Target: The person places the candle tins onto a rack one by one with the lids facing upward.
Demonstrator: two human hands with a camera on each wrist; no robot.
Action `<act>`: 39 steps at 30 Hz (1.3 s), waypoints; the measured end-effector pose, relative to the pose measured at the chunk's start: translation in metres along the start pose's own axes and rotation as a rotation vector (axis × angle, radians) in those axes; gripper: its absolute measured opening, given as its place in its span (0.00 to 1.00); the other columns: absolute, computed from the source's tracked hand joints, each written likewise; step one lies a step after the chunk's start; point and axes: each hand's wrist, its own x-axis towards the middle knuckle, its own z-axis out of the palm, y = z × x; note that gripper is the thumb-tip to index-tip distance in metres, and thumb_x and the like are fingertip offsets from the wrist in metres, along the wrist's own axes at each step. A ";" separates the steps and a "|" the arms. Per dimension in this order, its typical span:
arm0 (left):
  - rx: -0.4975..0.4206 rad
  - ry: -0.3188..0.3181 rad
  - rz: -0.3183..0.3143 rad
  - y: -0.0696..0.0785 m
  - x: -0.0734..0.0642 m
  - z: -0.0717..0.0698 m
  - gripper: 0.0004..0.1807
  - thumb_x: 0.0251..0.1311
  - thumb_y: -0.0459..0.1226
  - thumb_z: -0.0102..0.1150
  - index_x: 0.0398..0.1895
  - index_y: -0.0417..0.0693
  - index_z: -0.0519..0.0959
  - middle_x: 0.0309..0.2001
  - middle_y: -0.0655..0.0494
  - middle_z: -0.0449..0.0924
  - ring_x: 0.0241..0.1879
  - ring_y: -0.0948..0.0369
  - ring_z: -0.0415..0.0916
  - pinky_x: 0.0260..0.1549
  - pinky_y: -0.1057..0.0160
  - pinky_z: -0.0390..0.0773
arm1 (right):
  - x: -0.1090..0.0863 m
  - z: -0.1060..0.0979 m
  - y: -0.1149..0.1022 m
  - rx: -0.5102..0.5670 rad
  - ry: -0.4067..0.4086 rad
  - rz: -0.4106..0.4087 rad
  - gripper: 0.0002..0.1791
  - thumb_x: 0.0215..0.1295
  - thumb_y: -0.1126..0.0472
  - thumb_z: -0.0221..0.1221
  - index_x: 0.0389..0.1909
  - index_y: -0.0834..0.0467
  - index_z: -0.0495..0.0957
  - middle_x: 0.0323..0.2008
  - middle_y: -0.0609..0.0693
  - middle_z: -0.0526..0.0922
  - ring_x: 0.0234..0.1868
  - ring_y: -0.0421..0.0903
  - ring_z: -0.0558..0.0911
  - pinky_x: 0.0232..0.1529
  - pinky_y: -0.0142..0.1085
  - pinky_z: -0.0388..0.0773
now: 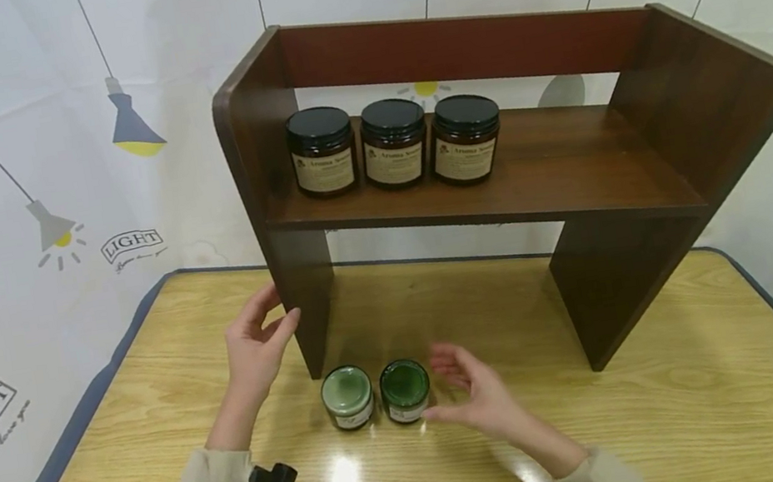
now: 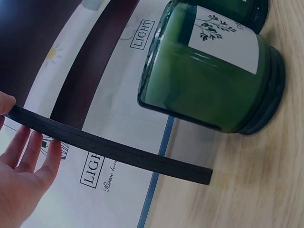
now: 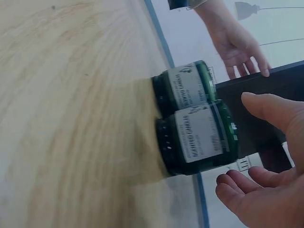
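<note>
A dark brown wooden shelf (image 1: 570,153) stands on the table. My left hand (image 1: 259,345) holds the front edge of its left side panel (image 2: 109,147), thumb on one side and fingers on the other. In front of that panel, two green glass candle jars stand side by side, dark ends down: a paler one (image 1: 347,395) on the left and a darker one (image 1: 405,390) on the right. Just right of the darker jar is my right hand (image 1: 483,398), thumb and fingers spread, holding nothing. White labels show on both jars in the right wrist view.
Three brown jars with black lids, the left (image 1: 323,152), middle (image 1: 395,143) and right one (image 1: 466,139), line the left part of the upper board (image 1: 571,161). Behind the wooden table (image 1: 124,451) hangs a pale cloth (image 1: 193,170) printed with lamps.
</note>
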 end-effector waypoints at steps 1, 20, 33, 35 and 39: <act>0.002 -0.002 0.000 0.000 0.000 0.000 0.21 0.49 0.14 0.56 0.50 0.21 0.72 0.42 0.60 0.81 0.43 0.65 0.76 0.36 0.71 0.80 | 0.000 0.002 0.002 -0.003 -0.007 0.010 0.43 0.41 0.71 0.72 0.60 0.75 0.61 0.53 0.69 0.72 0.55 0.63 0.72 0.60 0.50 0.67; 0.001 -0.004 0.009 -0.001 -0.001 0.000 0.22 0.49 0.14 0.55 0.51 0.28 0.75 0.42 0.63 0.81 0.44 0.65 0.76 0.37 0.70 0.80 | 0.006 0.022 0.024 0.003 -0.057 0.032 0.41 0.43 0.74 0.70 0.59 0.77 0.60 0.52 0.69 0.72 0.55 0.64 0.72 0.57 0.47 0.71; -0.010 0.006 0.014 -0.001 -0.001 -0.002 0.23 0.49 0.14 0.55 0.50 0.32 0.77 0.42 0.64 0.81 0.43 0.66 0.76 0.37 0.71 0.80 | 0.014 0.029 0.028 -0.154 -0.056 -0.002 0.41 0.39 0.71 0.72 0.57 0.73 0.65 0.51 0.64 0.75 0.52 0.58 0.76 0.54 0.45 0.74; -0.009 0.004 0.011 -0.001 -0.001 -0.002 0.22 0.49 0.14 0.55 0.50 0.32 0.77 0.42 0.64 0.81 0.44 0.65 0.76 0.37 0.71 0.80 | 0.014 0.030 0.028 -0.183 -0.051 -0.003 0.41 0.39 0.70 0.73 0.57 0.72 0.66 0.50 0.63 0.76 0.51 0.57 0.76 0.53 0.44 0.75; -0.009 -0.006 0.006 -0.001 -0.001 -0.001 0.21 0.50 0.14 0.55 0.50 0.27 0.75 0.42 0.63 0.81 0.44 0.65 0.76 0.37 0.71 0.80 | 0.014 0.030 0.030 -0.215 -0.042 -0.002 0.41 0.38 0.70 0.73 0.57 0.70 0.67 0.50 0.62 0.77 0.50 0.56 0.77 0.52 0.45 0.75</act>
